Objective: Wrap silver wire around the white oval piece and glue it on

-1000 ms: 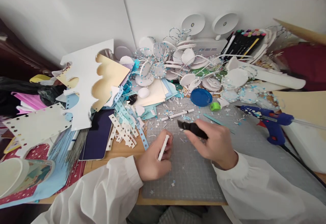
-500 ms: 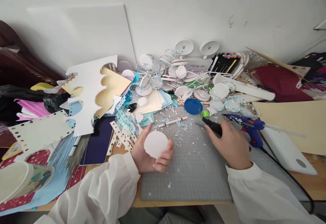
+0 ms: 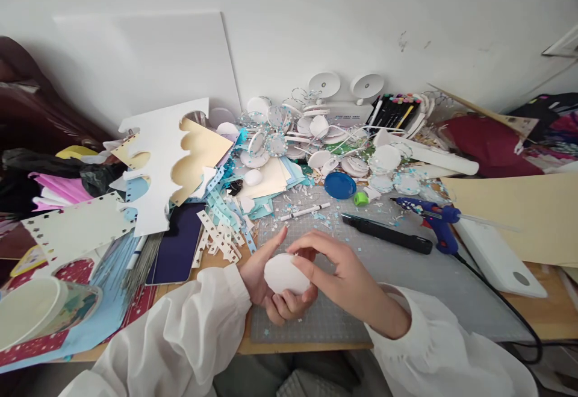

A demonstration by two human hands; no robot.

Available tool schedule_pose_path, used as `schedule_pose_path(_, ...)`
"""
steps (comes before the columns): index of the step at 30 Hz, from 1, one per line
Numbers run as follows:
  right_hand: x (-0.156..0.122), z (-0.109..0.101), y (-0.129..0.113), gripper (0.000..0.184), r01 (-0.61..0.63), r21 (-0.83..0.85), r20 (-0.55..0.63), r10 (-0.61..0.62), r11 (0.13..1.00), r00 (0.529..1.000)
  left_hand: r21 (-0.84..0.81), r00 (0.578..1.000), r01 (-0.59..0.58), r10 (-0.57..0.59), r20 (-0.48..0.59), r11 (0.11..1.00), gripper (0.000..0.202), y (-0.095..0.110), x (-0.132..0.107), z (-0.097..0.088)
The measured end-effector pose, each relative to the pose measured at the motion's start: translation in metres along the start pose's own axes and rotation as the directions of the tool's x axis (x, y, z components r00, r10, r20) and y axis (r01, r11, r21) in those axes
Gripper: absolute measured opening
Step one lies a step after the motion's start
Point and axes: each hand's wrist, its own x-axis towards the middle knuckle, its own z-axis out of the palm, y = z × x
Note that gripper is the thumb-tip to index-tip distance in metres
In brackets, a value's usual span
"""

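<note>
A white round disc (image 3: pixel 286 273), plain on its upper face, rests in my left hand (image 3: pixel 276 300), whose fingers curl under its near edge while the thumb points up beside it. From the right, my right hand (image 3: pixel 336 270) closes on the same disc, thumb and fingers at its right and far rim; some fingertips are hidden behind it. Both hands are over the grey cutting mat (image 3: pixel 311 325). To the right of them a black utility knife (image 3: pixel 386 233) lies flat on the mat.
Beyond the hands lie a white pen (image 3: pixel 305 211), a blue lid (image 3: pixel 340 185) and a green tape roll (image 3: pixel 360 199). At right sits a blue glue gun (image 3: pixel 433 219) with its cord. Paper strips (image 3: pixel 219 234), a purple notebook (image 3: pixel 176 246) and a tub (image 3: pixel 40 312) crowd the left.
My right hand has let go of the black utility knife, now lying on the mat, and has moved left onto the disc. The left hand still holds the disc, now more tilted.
</note>
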Motion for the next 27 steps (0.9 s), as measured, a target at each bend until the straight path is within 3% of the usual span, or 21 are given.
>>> schedule_pose_path(5, 0.005, -0.003, 0.012, 0.013, -0.006, -0.050, -0.061, 0.003, 0.999, 0.998, 0.009, 1.000, 0.024, -0.024, -0.006, 1.000, 0.098, -0.002, 0.000, 0.001)
schedule_pose_path(10, 0.003, -0.013, 0.029, 0.011, 0.017, -0.287, -0.248, -0.091, 0.958, 0.964, -0.033, 0.997, -0.042, 0.040, -0.061, 0.999, 0.095, -0.002, 0.000, -0.002)
schedule_pose_path(12, 0.000, -0.012, 0.030, 0.015, 0.012, -0.283, -0.214, -0.075, 0.959, 0.974, -0.070, 0.995, -0.053, 0.047, -0.085, 0.996, 0.092, -0.002, 0.001, -0.005)
schedule_pose_path(16, -0.007, -0.005, 0.026, 0.017, -0.061, -0.133, 0.001, 0.062, 0.989, 0.998, -0.123, 0.993, -0.034, 0.020, -0.116, 0.992, 0.090, -0.006, 0.004, -0.013)
schedule_pose_path(18, -0.009, -0.003, 0.025, 0.011, -0.098, -0.066, -0.044, 0.095, 0.993, 0.995, -0.111, 0.988, -0.097, 0.082, -0.129, 0.989, 0.095, -0.008, 0.005, -0.015)
schedule_pose_path(20, -0.010, -0.004, 0.027, 0.006, -0.128, 0.033, -0.150, 0.131, 0.991, 0.980, -0.077, 0.964, -0.241, 0.230, -0.135, 0.967, 0.094, -0.010, 0.006, -0.016)
schedule_pose_path(23, -0.012, -0.007, 0.031, 0.008, -0.139, 0.156, -0.255, 0.176, 0.978, 0.951, -0.049, 0.895, -0.434, 0.425, -0.133, 0.900, 0.066, -0.010, 0.005, -0.014)
schedule_pose_path(25, -0.013, -0.007, 0.032, 0.011, -0.140, 0.182, -0.291, 0.190, 0.973, 0.938, -0.045, 0.873, -0.477, 0.468, -0.137, 0.878, 0.051, -0.009, 0.003, -0.012)
schedule_pose_path(27, -0.016, -0.004, 0.033, 0.012, -0.150, 0.191, -0.304, 0.204, 0.970, 0.931, -0.031, 0.865, -0.491, 0.483, -0.134, 0.871, 0.050, -0.009, 0.002, -0.010)
